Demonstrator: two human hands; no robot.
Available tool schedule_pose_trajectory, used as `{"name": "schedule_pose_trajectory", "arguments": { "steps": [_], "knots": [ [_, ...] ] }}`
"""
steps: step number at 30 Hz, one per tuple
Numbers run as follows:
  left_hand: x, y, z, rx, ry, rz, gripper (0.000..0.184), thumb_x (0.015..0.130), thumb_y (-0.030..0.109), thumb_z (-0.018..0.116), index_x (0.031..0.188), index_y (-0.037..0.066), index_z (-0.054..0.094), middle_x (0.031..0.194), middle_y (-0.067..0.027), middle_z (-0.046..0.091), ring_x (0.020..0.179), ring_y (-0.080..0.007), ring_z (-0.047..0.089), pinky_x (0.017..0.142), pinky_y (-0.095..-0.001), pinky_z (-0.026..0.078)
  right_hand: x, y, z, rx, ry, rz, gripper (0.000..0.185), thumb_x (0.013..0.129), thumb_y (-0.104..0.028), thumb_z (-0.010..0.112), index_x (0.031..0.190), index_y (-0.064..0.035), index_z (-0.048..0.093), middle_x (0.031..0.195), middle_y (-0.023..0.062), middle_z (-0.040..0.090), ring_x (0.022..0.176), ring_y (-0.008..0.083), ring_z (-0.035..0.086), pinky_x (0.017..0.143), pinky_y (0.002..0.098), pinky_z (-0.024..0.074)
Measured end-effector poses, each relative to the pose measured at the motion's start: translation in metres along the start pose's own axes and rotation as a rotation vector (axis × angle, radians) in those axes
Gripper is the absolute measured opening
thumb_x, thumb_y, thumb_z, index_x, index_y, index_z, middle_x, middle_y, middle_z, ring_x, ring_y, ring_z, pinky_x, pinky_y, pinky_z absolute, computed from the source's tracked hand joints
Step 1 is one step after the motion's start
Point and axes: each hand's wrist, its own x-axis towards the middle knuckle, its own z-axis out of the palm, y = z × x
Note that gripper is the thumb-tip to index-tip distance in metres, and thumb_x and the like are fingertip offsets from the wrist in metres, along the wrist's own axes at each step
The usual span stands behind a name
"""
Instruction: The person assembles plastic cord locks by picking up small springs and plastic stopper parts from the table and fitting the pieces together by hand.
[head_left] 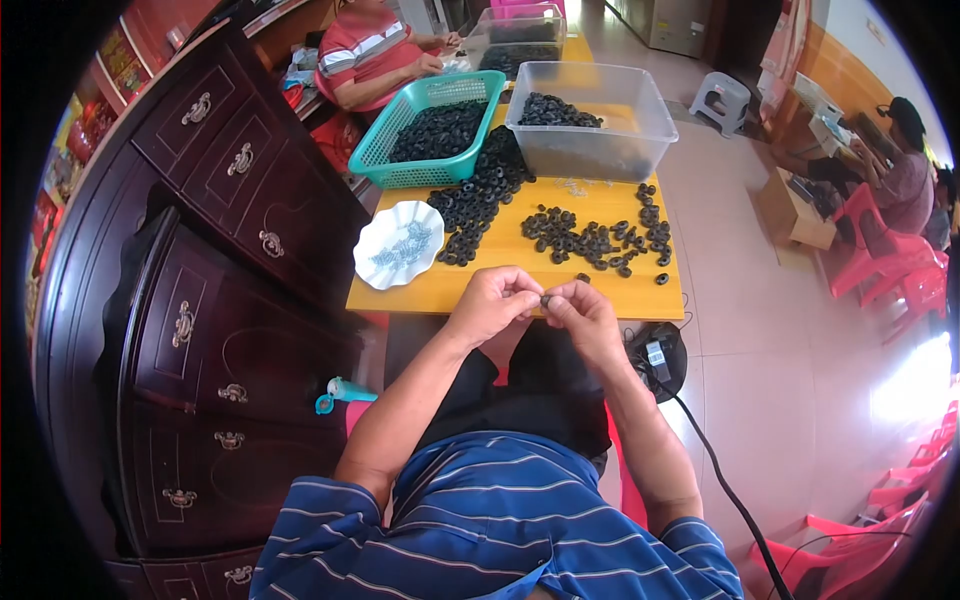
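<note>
Over the front edge of the yellow table (500, 225), my left hand (493, 305) and my right hand (588, 318) meet fingertip to fingertip. Between them they pinch a small black ring-shaped part (546, 300), mostly covered by the fingers. One loose black ring (583, 279) lies just beyond my right hand. Farther in, a scattered group of black rings (575, 235) spreads to the right. A heap of similar rings (475, 205) runs along the left side. Left of my left hand sits a white scalloped dish (372, 235) with small clear bluish pieces in it.
A green basket (420, 178) and a clear plastic bin (640, 150), both with black rings, stand at the back. A dark wooden cabinet (200, 300) flanks my left. A person in red (365, 55) sits beyond the basket. A black cable (715, 470) crosses the floor.
</note>
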Motion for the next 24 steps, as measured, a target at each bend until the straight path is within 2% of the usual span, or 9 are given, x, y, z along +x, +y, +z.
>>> {"name": "schedule_pose_trajectory", "arguments": {
  "steps": [6, 10, 12, 16, 19, 21, 22, 24],
  "knots": [
    [0.004, -0.004, 0.0, 0.204, 0.017, 0.093, 0.005, 0.087, 0.001, 0.066, 0.089, -0.001, 0.07, 0.078, -0.002, 0.07, 0.07, -0.0069, 0.064, 0.065, -0.0238, 0.053, -0.001, 0.004, 0.003, -0.056, 0.048, -0.042, 0.008, 0.096, -0.009, 0.064, 0.098, -0.0016, 0.064, 0.083, 0.0003, 0.065, 0.073, 0.0059, 0.058, 0.069, 0.0204, 0.0481],
    [0.002, 0.006, -0.003, 0.169, -0.012, 0.083, 0.006, 0.087, 0.001, 0.066, 0.09, -0.001, 0.071, 0.078, -0.0026, 0.07, 0.071, -0.0067, 0.064, 0.065, -0.0235, 0.053, -0.002, 0.001, 0.007, -0.033, 0.07, -0.048, 0.008, 0.095, -0.009, 0.064, 0.097, -0.0013, 0.064, 0.082, 0.0008, 0.065, 0.072, 0.0064, 0.059, 0.069, 0.0201, 0.0485],
    [0.003, 0.008, -0.007, 0.171, -0.056, 0.139, 0.006, 0.09, 0.004, 0.068, 0.094, 0.002, 0.072, 0.072, 0.0021, 0.065, 0.059, -0.0022, 0.056, 0.051, -0.0191, 0.044, -0.001, 0.001, 0.009, 0.009, 0.064, -0.052, 0.008, 0.095, -0.009, 0.065, 0.097, -0.001, 0.064, 0.083, 0.0009, 0.066, 0.072, 0.0067, 0.06, 0.069, 0.0202, 0.0488],
    [0.005, 0.009, -0.007, 0.231, -0.075, 0.257, 0.006, 0.089, 0.004, 0.069, 0.094, 0.001, 0.072, 0.074, 0.0018, 0.067, 0.06, -0.0018, 0.056, 0.051, -0.0194, 0.044, -0.001, 0.005, 0.01, 0.055, 0.081, -0.023, 0.009, 0.095, -0.009, 0.065, 0.099, -0.0004, 0.064, 0.084, 0.0012, 0.066, 0.073, 0.008, 0.061, 0.071, 0.0212, 0.0503],
    [0.007, 0.012, -0.009, 0.272, -0.091, 0.264, 0.011, 0.089, 0.002, 0.069, 0.099, 0.0, 0.072, 0.077, 0.0009, 0.068, 0.065, -0.0024, 0.059, 0.056, -0.0197, 0.048, 0.001, 0.002, 0.015, 0.113, 0.083, -0.014, 0.012, 0.096, -0.01, 0.063, 0.103, -0.0007, 0.062, 0.087, 0.0014, 0.066, 0.076, 0.0089, 0.063, 0.074, 0.0222, 0.0517],
    [0.008, 0.012, -0.009, 0.262, 0.005, 0.31, 0.025, 0.087, 0.001, 0.07, 0.112, 0.001, 0.069, 0.084, -0.001, 0.069, 0.071, -0.0043, 0.061, 0.064, -0.0218, 0.052, 0.003, 0.002, 0.016, 0.16, 0.084, -0.008, 0.013, 0.097, -0.011, 0.063, 0.106, -0.0011, 0.061, 0.09, 0.0018, 0.066, 0.079, 0.0093, 0.064, 0.075, 0.0227, 0.0522],
    [0.007, 0.011, -0.007, 0.264, 0.003, 0.313, 0.025, 0.087, 0.001, 0.07, 0.112, 0.001, 0.069, 0.084, -0.001, 0.069, 0.071, -0.0043, 0.061, 0.064, -0.0218, 0.052, 0.005, 0.003, 0.015, 0.207, 0.064, 0.008, 0.014, 0.098, -0.012, 0.062, 0.108, -0.0023, 0.061, 0.093, 0.0022, 0.066, 0.083, 0.0102, 0.065, 0.077, 0.0239, 0.0527],
    [-0.005, 0.025, 0.002, 0.354, 0.067, 0.333, 0.043, 0.084, 0.003, 0.073, 0.126, 0.002, 0.062, 0.094, -0.0048, 0.069, 0.077, -0.0073, 0.064, 0.07, -0.0246, 0.054, 0.005, 0.004, 0.013, 0.256, 0.049, 0.027, 0.015, 0.099, -0.014, 0.061, 0.109, -0.0036, 0.06, 0.096, 0.0026, 0.066, 0.088, 0.0112, 0.066, 0.079, 0.0251, 0.0531]
  ]
}}
